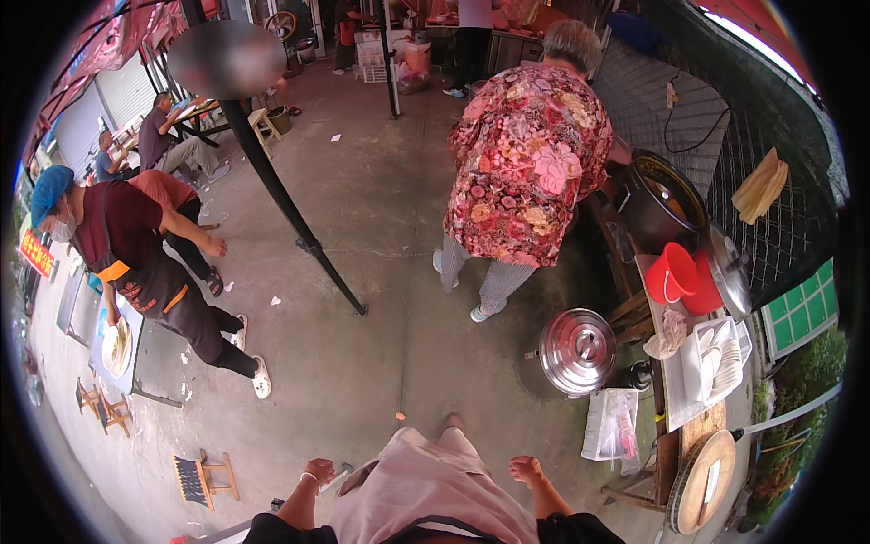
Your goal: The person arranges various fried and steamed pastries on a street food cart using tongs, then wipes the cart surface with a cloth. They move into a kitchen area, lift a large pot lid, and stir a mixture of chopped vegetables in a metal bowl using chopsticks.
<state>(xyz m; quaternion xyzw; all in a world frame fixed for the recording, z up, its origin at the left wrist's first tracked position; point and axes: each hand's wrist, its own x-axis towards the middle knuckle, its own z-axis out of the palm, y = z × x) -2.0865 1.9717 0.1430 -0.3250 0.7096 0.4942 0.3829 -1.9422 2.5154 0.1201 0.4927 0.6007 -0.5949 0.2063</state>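
While both arms hang low, left hand [318, 472] clenched around a small metal object [339, 473], right hand [526, 470] loosely curled, empty, lidded steel pot [576, 351] nearby.

Only one view here, a head-mounted fisheye looking steeply down and forward from standing height, so nothing overlaps with a second camera. The wearer's own body fills the 6 o'clock edge, with the left hand [318, 471] at about 7 and the right hand [526, 470] just right of 6, both close to the lens. The concrete floor [362, 272] takes up the centre, further off. A person in a floral shirt [530, 163] stands at about 1 o'clock, mid-distance, and the steel lidded pot [576, 350] sits nearer, around 4. A person in a blue cap [136, 254] is out at 9. Straight edges bend hard near the rim.
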